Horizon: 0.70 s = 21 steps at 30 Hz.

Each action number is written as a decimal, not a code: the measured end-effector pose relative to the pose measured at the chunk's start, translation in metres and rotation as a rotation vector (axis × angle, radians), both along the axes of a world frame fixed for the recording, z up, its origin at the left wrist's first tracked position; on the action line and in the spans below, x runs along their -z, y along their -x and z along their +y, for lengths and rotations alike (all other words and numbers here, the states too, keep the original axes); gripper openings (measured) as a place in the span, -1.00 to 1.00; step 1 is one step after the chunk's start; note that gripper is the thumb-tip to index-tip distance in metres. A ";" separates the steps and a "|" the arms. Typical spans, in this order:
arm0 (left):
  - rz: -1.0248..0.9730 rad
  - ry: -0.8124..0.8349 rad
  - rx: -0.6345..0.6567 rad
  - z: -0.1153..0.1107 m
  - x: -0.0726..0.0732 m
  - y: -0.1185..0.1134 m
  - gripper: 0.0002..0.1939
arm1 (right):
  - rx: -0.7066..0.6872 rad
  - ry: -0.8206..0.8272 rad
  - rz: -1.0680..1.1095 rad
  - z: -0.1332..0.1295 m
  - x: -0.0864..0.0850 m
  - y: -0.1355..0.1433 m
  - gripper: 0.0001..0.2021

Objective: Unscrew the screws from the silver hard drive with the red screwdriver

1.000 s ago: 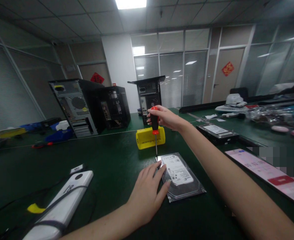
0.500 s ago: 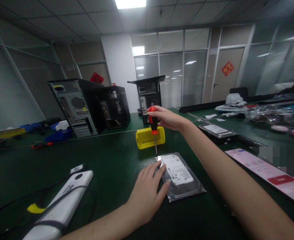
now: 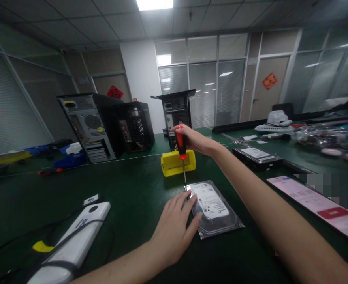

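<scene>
A silver hard drive (image 3: 217, 219) with a white label lies flat on the green table (image 3: 126, 244) before me. My left hand (image 3: 176, 221) rests over its left edge, fingers stretched out and apart, the tips touching the casing. Above the drive's far left corner, my right hand (image 3: 188, 138) grips the red and black handle of a screwdriver (image 3: 181, 146). The screwdriver stands nearly upright, its shaft reaching down to that corner. Whether a screw sits under the tip is too small to see. Just behind the shaft is a yellow plastic tray (image 3: 169, 167).
A white power bank (image 3: 81, 232) wrapped with a black cable lies at left. Right of my right arm are a second hard drive (image 3: 258, 154) and a pink-screened phone (image 3: 313, 205). Computer cases (image 3: 108, 118) stand at the back; a red-black tool (image 3: 49, 172) lies far left.
My right hand has turned a little around the screwdriver handle, the wrist shifting slightly left. The left hand and the hard drive stay where they were.
</scene>
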State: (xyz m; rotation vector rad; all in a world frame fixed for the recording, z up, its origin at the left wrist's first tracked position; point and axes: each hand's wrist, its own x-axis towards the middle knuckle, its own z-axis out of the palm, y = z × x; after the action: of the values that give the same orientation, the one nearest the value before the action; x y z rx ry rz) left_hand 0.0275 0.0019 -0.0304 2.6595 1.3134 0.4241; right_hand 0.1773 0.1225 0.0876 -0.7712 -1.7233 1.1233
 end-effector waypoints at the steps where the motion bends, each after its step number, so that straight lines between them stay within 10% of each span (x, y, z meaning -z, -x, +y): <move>1: 0.001 0.003 -0.001 0.000 -0.001 0.000 -0.49 | 0.006 -0.005 -0.016 0.000 0.000 0.000 -0.78; 21: -0.009 -0.003 -0.002 -0.001 0.000 0.001 -0.48 | 0.064 -0.197 -0.147 -0.004 -0.004 0.000 -0.79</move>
State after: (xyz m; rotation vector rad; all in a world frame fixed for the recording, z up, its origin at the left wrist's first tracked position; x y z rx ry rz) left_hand 0.0262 0.0007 -0.0301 2.6560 1.3144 0.4377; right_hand 0.1773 0.1182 0.0917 -0.7957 -1.8853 0.8560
